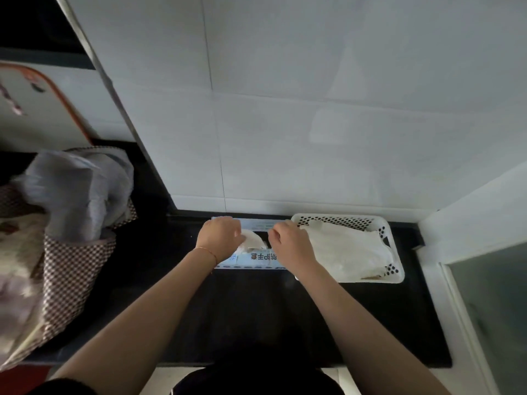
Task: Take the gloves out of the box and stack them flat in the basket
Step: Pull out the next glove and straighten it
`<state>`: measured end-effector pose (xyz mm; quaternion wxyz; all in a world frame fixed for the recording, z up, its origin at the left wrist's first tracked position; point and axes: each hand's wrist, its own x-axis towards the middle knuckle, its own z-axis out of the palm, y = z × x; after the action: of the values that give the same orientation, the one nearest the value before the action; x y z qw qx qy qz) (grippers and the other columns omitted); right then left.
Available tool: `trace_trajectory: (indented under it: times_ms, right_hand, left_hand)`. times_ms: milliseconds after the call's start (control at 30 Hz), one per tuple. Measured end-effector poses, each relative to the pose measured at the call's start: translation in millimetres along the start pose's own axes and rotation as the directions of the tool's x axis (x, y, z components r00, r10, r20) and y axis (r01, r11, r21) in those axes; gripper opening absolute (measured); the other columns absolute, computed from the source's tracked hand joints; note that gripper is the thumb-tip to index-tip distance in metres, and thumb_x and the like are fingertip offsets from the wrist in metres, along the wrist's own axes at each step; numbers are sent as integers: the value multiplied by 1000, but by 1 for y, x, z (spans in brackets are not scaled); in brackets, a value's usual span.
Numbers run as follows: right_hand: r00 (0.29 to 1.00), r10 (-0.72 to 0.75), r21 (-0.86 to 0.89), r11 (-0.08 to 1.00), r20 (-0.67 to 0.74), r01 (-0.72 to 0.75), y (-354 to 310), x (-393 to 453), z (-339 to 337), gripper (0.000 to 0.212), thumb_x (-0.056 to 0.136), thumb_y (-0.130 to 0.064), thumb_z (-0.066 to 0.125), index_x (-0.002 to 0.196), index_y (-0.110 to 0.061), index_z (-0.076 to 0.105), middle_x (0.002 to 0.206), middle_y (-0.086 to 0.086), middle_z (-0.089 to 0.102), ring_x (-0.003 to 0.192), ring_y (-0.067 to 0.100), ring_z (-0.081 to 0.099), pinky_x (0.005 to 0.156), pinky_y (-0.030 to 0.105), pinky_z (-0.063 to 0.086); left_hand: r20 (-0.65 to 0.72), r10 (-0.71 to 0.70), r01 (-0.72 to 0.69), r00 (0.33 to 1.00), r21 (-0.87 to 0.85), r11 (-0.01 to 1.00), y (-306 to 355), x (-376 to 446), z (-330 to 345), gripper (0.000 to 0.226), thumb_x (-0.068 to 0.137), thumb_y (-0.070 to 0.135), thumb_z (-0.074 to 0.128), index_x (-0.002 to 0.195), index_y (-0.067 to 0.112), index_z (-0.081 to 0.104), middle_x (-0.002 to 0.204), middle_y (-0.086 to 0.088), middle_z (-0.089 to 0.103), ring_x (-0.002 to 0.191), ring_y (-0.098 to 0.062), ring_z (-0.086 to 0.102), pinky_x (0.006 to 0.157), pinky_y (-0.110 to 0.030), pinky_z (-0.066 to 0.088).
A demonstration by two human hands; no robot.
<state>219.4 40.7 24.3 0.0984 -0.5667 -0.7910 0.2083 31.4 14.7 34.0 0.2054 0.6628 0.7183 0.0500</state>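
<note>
Dark counter (256, 309): one box (256, 259), one basket (396, 276), two hands on one glove (252, 239).

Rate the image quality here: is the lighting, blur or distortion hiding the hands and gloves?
Head view: dim, with the dark counter swallowing detail; wide-angle bending curves the wall edges; the bag at left is smeared. Left hand and right hand over the box are soft but readable; gloves in the basket merge into one pale mass.
</note>
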Motion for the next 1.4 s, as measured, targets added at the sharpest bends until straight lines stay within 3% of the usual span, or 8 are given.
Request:
trace_trajectory:
  times_ms: [167,400,633,800,900,1033,1167,1400]
  right_hand:
    - [996,2,207,978,94,-21,-24,5,-10,38,84,-40,71,114,-22,57,105,-5,55,90,12,56,77,31,47]
    - [990,135,332,936,-43,-113,-41,8,-22,3,88,-13,64,91,-15,65,88,-3,64,77,14,56,61,21,37]
    - [975,221,395,897,-15,-197,-34,8,-28,23,96,-10,53,109,-18,70,92,-7,67,81,12,61,62,13,40]
    - [967,240,407,878,82,-252,-35,6,-32,40,93,1,39,124,-17,58,122,0,65,114,17,60,82,24,45]
    - [975,195,489,844,103,-221,-44,5,-44,40,91,-10,54,129,-23,55,130,-7,58,124,9,51,82,16,41]
    - [992,112,455,881,66,-130,-59,8,-51,42,79,-39,78,115,-29,59,116,-16,61,110,3,53,85,24,44]
    - [979,171,430,896,-107,-110,-66,13,-55,14,89,-28,69,94,-15,66,87,-5,66,83,14,63,75,28,49]
    - [967,161,420,905,-199,-64,-66,17,-79,17,97,-19,58,90,-11,72,76,0,67,70,16,59,61,13,41]
  left_hand:
    - [-31,83,-87,996,-133,987,12,2,-25,31,99,31,48,87,9,66,87,-4,63,84,-23,58,78,-36,48]
    - [2,34,-27,999,-545,838,8,-2,-45,33,81,43,74,89,14,60,85,0,63,73,-14,54,67,-29,47]
    - [-35,-26,1,999,-567,824,-25,3,-43,2,87,20,70,86,19,68,78,6,66,79,-16,61,74,-29,50]
    - [-79,-54,-3,995,-586,810,-25,3,-54,20,95,23,60,84,11,72,70,-3,64,60,-13,50,62,-27,41]
    - [-86,-29,-28,996,-597,802,-19,5,-61,21,96,23,57,89,13,74,73,-7,66,60,-13,48,61,-26,41]
    - [-107,28,-88,994,-603,793,-4,8,-69,18,95,21,59,86,17,74,69,2,64,60,-10,48,60,-21,40]
    - [-176,14,-124,984,-631,766,3,8,-72,11,89,26,69,79,21,71,71,9,67,64,-2,55,62,-13,42]
    - [-292,-72,-126,954,-605,786,-1,14,-82,11,91,23,66,89,18,75,80,6,70,73,-8,61,63,-7,42]
